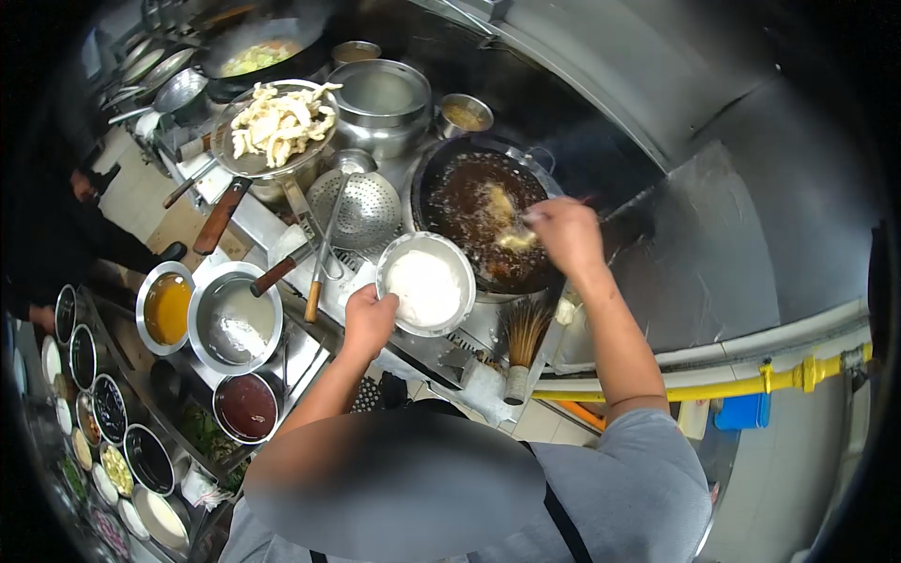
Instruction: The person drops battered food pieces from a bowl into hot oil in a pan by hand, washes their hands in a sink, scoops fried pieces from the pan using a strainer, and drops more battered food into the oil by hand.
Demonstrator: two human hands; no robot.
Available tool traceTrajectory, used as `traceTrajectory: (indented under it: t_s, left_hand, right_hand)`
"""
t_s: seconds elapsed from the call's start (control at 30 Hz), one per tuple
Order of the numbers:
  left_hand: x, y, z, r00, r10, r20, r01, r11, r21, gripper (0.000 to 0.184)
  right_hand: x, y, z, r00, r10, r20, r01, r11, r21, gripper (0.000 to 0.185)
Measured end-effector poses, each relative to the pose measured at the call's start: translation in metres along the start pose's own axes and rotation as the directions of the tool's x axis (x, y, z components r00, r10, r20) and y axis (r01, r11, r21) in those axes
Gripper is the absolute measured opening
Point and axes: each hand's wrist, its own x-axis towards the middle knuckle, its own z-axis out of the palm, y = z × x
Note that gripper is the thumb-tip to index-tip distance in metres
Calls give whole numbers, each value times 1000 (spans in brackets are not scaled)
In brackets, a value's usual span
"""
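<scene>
My left hand (369,321) grips the rim of a metal bowl (386,298), thumb over the edge. A thick white mass (422,281), perhaps batter, lies in that bowl. Over the wok (422,155) of bubbling dark oil (458,192) is my right hand (569,239), its fingers pinched together. What they hold is too blurred to make out. Pale golden battered pieces (502,205) float in the oil near the fingertips. A perforated ladle (361,211) rests between the bowl and the back pots.
Pale battered strips (282,122) lie in a wooden-handled strainer (225,155) at the back. A bamboo wok brush (526,328) stands by the wok. Bowls of yellow liquid (169,310) and dark red sauce (246,407) are at left. A person in dark clothes (47,216) stands far left.
</scene>
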Motion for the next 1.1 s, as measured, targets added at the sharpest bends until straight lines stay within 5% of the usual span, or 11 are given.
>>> traceTrajectory:
  t_s: [0.07, 0.13, 0.23, 0.4, 0.63, 0.73, 0.8, 0.93, 1.0, 1.1]
  left_hand:
    - [-7, 19, 14, 991, 118, 66, -116, 992, -42, 18]
    - [-8, 23, 27, 986, 142, 92, -134, 987, -91, 19]
    - [0, 21, 32, 977, 202, 66, -197, 977, -76, 19]
    - [15, 15, 25, 990, 140, 32, -134, 980, -149, 17]
    - [37, -9, 22, 990, 127, -64, -134, 982, -132, 20]
    - [42, -19, 12, 976, 175, -133, -179, 984, -23, 21]
    - [38, -22, 4, 974, 152, -165, -161, 986, -42, 22]
    - [30, -32, -9, 975, 45, -218, -52, 998, -27, 21]
    - [16, -25, -11, 967, 20, -252, -8, 999, 47, 21]
    - [15, -38, -16, 962, 72, -262, -46, 994, 104, 21]
  right_hand:
    - [-10, -44, 11, 932, 1, 362, -38, 995, 95, 15]
    - [-30, -60, 47, 913, -11, 408, 36, 998, -54, 20]
    - [-32, -64, 64, 946, -55, 320, 21, 994, 109, 15]
    - [-9, -48, 27, 916, 198, 348, -307, 905, 294, 18]
    - [35, -28, 17, 955, 194, 227, -293, 752, 591, 15]
    - [52, -10, 48, 985, 122, 119, -164, 871, 463, 19]
    - [65, 18, 90, 963, 74, 260, -151, 945, 290, 16]
    - [97, 104, 193, 944, -193, 268, 197, 980, 11, 15]
    - [110, 115, 193, 953, -6, 301, 48, 990, -133, 20]
    - [128, 143, 199, 984, 107, 140, -82, 981, -175, 26]
